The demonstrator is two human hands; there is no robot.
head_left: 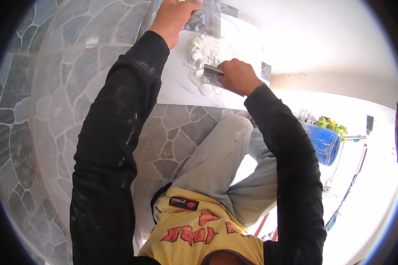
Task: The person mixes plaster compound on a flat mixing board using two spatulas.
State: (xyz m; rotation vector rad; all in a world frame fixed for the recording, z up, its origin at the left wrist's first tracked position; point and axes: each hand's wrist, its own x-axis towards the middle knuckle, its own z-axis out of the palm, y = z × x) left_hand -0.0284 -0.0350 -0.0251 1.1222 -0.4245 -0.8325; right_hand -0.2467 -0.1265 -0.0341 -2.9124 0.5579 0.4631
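Observation:
My left hand [174,20] is closed at the top of the view on the handle of a wide, flat metal tool [208,20] smeared with white material. Lower and to the right, my right hand [239,76] grips a trowel [213,74], its blade touching the edge of a heap of wet white paste [203,49]. The paste lies on a pale, smooth board [174,90] between and below the two tools. Part of each handle is hidden by my fingers.
Grey stone-patterned tiles [79,57] cover the surface at left and under the board. My bent knee [236,126] is just below the board. A blue barrel [320,143] and a green plant [331,125] stand at right, near a white wall [323,39].

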